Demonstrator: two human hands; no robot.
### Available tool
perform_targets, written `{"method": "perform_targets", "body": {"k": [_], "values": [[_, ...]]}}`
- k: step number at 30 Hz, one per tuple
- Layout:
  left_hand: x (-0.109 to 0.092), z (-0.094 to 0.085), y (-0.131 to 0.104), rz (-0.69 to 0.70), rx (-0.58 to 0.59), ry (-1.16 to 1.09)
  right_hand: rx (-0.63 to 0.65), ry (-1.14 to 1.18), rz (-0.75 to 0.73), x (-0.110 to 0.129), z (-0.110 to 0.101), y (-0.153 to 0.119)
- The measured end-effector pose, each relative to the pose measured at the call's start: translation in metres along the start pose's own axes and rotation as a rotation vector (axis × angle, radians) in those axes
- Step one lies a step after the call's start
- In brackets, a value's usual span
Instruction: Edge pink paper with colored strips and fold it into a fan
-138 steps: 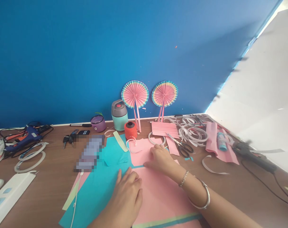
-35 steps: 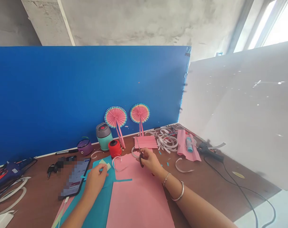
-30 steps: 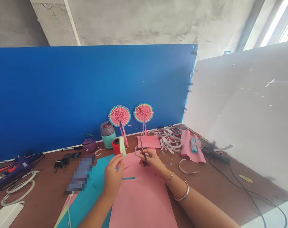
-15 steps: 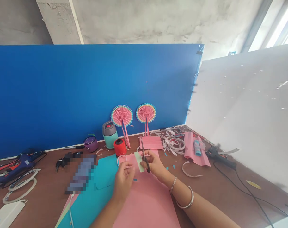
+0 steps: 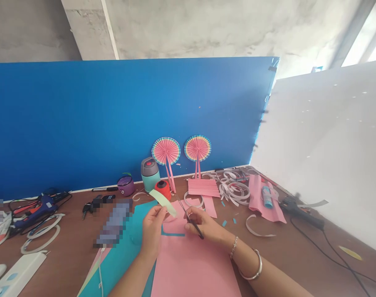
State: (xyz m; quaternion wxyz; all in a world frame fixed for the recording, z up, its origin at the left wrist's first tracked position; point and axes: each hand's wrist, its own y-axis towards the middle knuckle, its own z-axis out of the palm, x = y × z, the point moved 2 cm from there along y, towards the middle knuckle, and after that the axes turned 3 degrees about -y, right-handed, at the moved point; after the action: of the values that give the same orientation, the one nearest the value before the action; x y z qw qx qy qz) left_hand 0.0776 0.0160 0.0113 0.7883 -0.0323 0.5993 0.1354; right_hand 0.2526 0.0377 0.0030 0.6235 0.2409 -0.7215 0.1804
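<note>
Basically, it's the pale green strip (image 5: 161,201) vs. the scissors (image 5: 196,228): strip's up in the L hand (image 5: 152,233), thumb & fingertips pinched on its near edge, approx. mid-length to the lower R end. Long axis runs diag., far L end down to near R end, w/ a slight curve; the near R end sticks out past the L fingertips, toward the R hand (image 5: 206,227). L hand is the nearer one, obv. R hand's fingers are curled round the scissors' dark handles; can't tell which fingers, if any, go thru the loops. Blades point away from the person & a bit L, so they lean the same way as the strip but steeper, not square across it. They pass just R of the strip's near end, w/ a small gap in view; depth btwn the two is unclear, as is whether the blades are parted. Pink sheet (image 5: 194,264) lies below both hands, teal sheet (image 5: 128,247) to its L, red spool-like item (image 5: 163,190) just beyond the strip.
</note>
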Motion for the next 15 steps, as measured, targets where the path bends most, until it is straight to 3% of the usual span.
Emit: {"method": "perform_targets", "body": {"k": [5,15], "values": [[0.0013,-0.0055,0.0049,-0.032,-0.053,-0.184,0.081,-0.093,0.005,0.0012,0.0036,-0.0030],[0.0022,-0.0004,0.0027,-0.110,-0.012,-0.247,0.085,-0.136,0.008,0.0003,0.0057,-0.0037]]}}
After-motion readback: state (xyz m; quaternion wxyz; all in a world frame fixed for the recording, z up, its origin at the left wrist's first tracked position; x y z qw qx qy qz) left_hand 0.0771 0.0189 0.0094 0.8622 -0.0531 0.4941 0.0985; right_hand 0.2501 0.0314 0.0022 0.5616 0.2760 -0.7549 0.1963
